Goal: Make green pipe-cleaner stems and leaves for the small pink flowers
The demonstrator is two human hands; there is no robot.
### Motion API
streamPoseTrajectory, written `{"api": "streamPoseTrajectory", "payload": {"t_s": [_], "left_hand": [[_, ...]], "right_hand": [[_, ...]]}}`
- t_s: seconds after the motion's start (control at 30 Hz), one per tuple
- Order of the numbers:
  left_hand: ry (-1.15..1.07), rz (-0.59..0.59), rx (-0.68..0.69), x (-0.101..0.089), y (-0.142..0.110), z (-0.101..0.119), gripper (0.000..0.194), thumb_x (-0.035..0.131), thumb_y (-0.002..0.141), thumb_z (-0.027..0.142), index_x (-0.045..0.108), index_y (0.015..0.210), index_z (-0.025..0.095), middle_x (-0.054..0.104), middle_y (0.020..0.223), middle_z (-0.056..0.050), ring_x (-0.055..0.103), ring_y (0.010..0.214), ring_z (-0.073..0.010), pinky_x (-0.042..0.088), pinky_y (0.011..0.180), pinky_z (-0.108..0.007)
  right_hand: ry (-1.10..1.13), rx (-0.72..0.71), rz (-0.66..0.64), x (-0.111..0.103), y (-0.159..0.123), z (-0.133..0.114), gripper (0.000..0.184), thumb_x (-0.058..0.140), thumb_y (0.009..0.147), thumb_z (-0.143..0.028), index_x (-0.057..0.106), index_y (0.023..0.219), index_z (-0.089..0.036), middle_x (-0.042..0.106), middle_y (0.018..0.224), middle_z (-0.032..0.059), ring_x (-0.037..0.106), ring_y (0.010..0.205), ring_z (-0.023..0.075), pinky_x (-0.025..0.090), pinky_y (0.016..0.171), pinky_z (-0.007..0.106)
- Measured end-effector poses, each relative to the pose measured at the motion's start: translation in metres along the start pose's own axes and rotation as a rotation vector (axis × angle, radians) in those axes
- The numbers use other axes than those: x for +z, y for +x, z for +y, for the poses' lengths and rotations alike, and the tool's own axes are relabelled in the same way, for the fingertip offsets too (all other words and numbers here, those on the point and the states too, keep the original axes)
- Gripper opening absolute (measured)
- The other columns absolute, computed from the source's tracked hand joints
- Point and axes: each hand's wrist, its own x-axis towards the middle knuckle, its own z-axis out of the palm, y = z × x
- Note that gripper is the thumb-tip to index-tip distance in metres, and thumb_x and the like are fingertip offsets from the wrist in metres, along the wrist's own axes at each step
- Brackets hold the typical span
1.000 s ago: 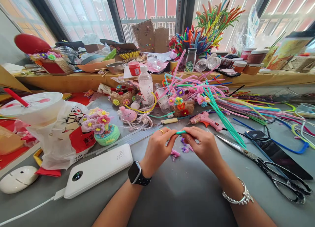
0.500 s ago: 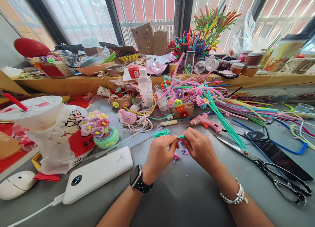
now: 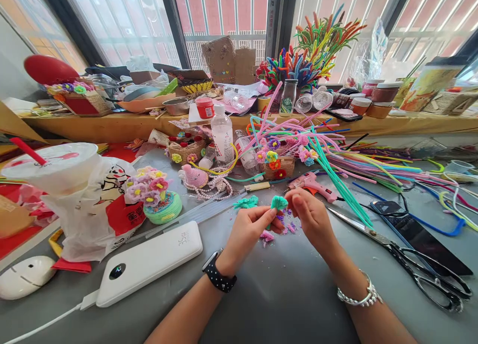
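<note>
My left hand (image 3: 256,225), with a watch on its wrist, pinches a small green piece of folded pipe cleaner (image 3: 279,203) between thumb and fingers. Just right of it is my right hand (image 3: 311,215), its fingers loosely bent and close to the piece's edge; nothing shows in them. Behind my left hand lies a green fuzzy pipe cleaner bundle (image 3: 245,202). Pink and purple fuzz scraps (image 3: 266,237) are scattered under my hands.
Large scissors (image 3: 388,242) and a dark phone (image 3: 414,234) lie at right. A pink glue gun (image 3: 311,184) and green pipe cleaners (image 3: 341,179) sit behind my right hand. A white power bank (image 3: 153,262), a lidded cup (image 3: 56,167) and a flower pot (image 3: 160,207) stand at left.
My right hand has come away a little to the right, its pinch loosened. The green piece now stands up in my left hand's fingers, showing more of itself.
</note>
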Motion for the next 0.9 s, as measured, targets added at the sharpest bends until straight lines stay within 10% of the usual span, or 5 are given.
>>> {"api": "streamPoseTrajectory", "payload": {"t_s": [0.37,0.67,0.9], "left_hand": [[-0.328,-0.162,-0.194,-0.006,0.003,-0.005,0.023,0.055,0.072,0.033,0.064,0.074,0.012,0.064,0.063,-0.004,0.057,0.06,-0.0113,0.042,0.056,-0.021],[-0.743,-0.324,-0.327,0.001,-0.003,-0.004,0.019,0.061,0.068,0.03,0.064,0.07,0.012,0.061,0.057,-0.001,0.056,0.052,-0.0064,0.041,0.054,-0.017],[-0.809,-0.374,-0.404,0.009,-0.008,-0.005,0.025,0.07,0.054,0.035,0.063,0.063,0.013,0.062,0.053,-0.001,0.057,0.048,-0.0094,0.043,0.051,-0.02]], "right_hand": [[0.173,0.103,-0.116,0.001,0.003,-0.001,0.029,0.04,0.081,-0.039,0.052,0.067,-0.016,0.046,0.055,-0.0017,0.041,0.049,0.0096,0.033,0.045,0.02],[0.632,0.145,-0.339,0.01,-0.006,0.0,0.053,0.031,0.076,-0.058,0.055,0.103,-0.019,0.058,0.084,0.0077,0.053,0.058,0.0145,0.043,0.049,0.026],[0.667,0.247,-0.32,0.019,-0.014,0.002,0.06,0.033,0.066,-0.069,0.063,0.081,-0.019,0.056,0.081,0.0083,0.054,0.057,0.0156,0.043,0.044,0.026]]}}
